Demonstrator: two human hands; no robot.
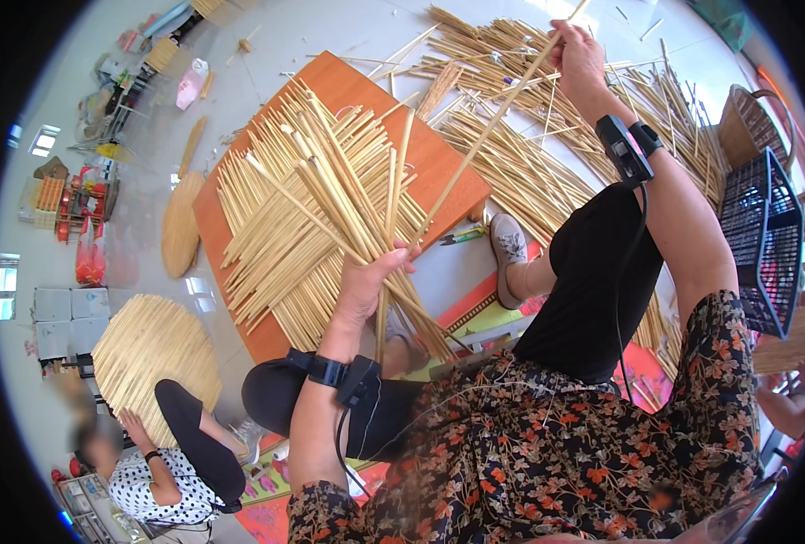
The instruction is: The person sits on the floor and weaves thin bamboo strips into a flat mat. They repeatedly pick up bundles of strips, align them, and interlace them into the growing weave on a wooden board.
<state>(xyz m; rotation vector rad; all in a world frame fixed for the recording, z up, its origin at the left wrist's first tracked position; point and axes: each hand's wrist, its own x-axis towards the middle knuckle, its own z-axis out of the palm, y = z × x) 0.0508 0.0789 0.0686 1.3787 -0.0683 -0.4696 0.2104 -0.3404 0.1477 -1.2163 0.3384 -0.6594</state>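
Note:
My left hand (375, 276) is closed around pale straw-coloured stalks at the lower end of a loose crossed bundle (330, 181). My right hand (579, 59), raised at the upper right, grips one long stalk (502, 113) that slants down to my left hand. Beneath the bundle, a criss-crossed layer of similar stalks (266, 227) covers much of the orange-brown board (461, 177). A small green-handled tool (461, 236) lies beside the board, near my shoe.
Heaps of loose stalks (529, 168) spread behind and right of the board. Baskets (756, 245) stand at the right. An oval wooden board (180, 222) lies at left; below it a seated person (162, 480) touches a round stalk mat (149, 354). Part of another person (783, 408) shows at the right edge.

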